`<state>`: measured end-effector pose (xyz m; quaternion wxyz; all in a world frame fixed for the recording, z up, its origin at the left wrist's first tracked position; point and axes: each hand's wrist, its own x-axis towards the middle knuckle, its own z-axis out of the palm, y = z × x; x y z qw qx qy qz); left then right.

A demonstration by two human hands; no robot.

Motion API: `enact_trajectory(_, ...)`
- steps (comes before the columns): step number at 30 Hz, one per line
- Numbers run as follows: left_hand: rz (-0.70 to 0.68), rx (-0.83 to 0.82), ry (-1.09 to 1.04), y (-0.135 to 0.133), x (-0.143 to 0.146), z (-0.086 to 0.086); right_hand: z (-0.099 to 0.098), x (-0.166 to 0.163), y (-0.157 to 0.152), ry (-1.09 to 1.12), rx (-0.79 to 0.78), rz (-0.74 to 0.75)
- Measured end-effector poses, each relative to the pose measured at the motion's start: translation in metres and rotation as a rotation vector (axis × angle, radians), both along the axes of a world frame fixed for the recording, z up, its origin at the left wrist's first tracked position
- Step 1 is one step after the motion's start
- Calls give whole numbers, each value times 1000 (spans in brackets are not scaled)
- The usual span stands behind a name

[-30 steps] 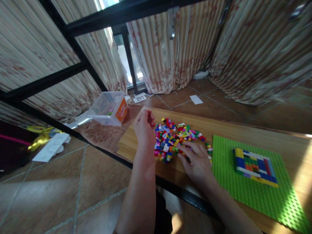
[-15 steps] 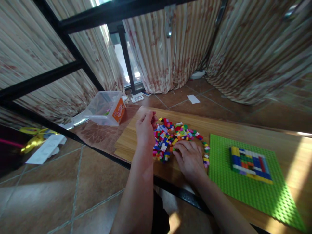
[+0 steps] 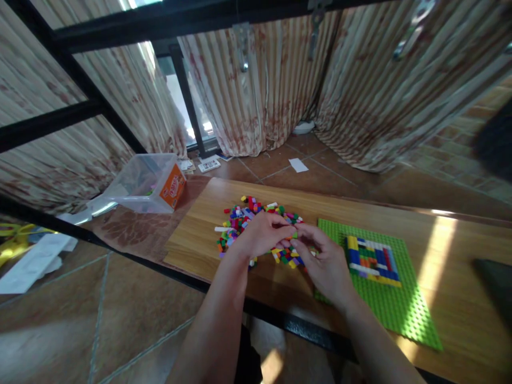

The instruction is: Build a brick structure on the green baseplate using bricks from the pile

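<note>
Bricks (image 3: 256,224) lie heaped on our wooden table (image 3: 192,240) just left of the green baseplate (image 3: 384,304), and above them our left hand (image 3: 260,237) and right hand (image 3: 326,264) meet, fingertips pinched on a small green piece (image 3: 295,234), seemingly to align it.

Both forearms are extended up from the lower middle of the frame. The left hand (image 3: 260,237) and right hand (image 3: 326,261) are brought together at centre, fingertips curled inward and nearly touching.
</note>
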<state>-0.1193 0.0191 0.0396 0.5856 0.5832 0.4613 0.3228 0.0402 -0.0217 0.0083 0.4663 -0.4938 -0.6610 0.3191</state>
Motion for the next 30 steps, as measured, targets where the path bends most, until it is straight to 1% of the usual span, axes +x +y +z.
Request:
enact_trajectory(4, -3, -74, -78, 0, 8, 4, -2, 8, 1, 66, -27, 37)
enact_trajectory(7, -30, -144, -143, 1, 10, 5, -2, 13, 0, 172, -78, 12)
enact_trajectory(9, -50, -150, -145, 3, 9, 3, -1, 17, -2, 220, -108, -14)
enact_trajectory(11, -42, -69, -74, 5, 8, -1, -1, 22, -2, 233, -122, -41)
enact_trajectory(15, 28, 268, 220, 10, 9, -11, -8, 37, 0, 182, -85, -100)
enact_trajectory(17, 55, 372, 362, 10, 13, -15, -14, 45, 2, 151, -85, -139)
enact_trajectory(20, 62, 419, 494, 8, 22, -18, -17, 51, 4, 138, -110, -180)
enact_trajectory(24, 58, 467, 514, 8, 26, -17, -12, 53, 5, 169, -136, -188)
enact_trajectory(26, 89, 490, 502, 10, 19, -16, -9, 53, 4, 213, -160, -189)
enact_trajectory(28, 102, 483, 499, 12, 4, -14, -7, 54, 4, 260, -181, -191)
enact_trajectory(29, 96, 468, 501, 13, -5, -14, -6, 54, 4, 285, -190, -192)
enact_trajectory(30, 59, 446, 514, 13, -15, -13, -6, 54, 4, 313, -200, -191)
